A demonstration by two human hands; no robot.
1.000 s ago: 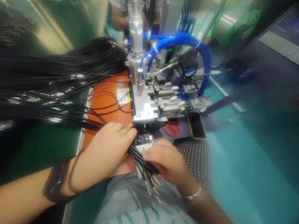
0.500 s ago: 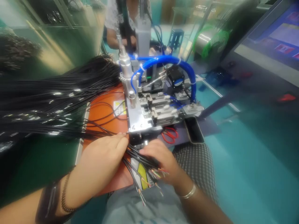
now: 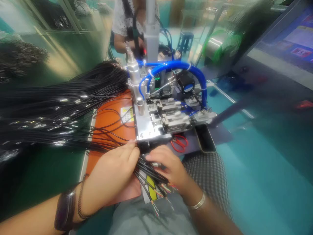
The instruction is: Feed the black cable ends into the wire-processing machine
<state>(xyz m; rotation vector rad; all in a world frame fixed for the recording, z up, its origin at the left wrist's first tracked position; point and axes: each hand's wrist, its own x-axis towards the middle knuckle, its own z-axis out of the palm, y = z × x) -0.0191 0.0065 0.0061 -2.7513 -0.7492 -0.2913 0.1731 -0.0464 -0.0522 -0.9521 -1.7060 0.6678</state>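
Note:
Black cables (image 3: 153, 169) run in a bundle across the orange board, their stripped ends showing coloured wires (image 3: 168, 187). My left hand (image 3: 113, 169) is closed over the bundle at the machine's near corner, its fingertips partly hidden. On the other side, my right hand (image 3: 171, 164) curls round the bundle close to the stripped ends; its lower fingers are hidden. A small shiny piece (image 3: 156, 164) shows between its thumb and fingers, too blurred to name. Just beyond both hands stands the metal machine (image 3: 146, 132) with thick blue tubing (image 3: 176, 63).
A large heap of black cables (image 3: 61, 101) spreads left over the orange board (image 3: 110, 120). Red-handled scissors (image 3: 179, 143) and a phone (image 3: 205, 138) lie right of the machine. A checked stool seat (image 3: 207, 173) is beside me. Another person (image 3: 122, 36) works behind the machine.
The view has shifted slightly, so the scene sits a little farther right and lower. My left hand has edged right along the bundle. The fingers of my right hand have parted slightly.

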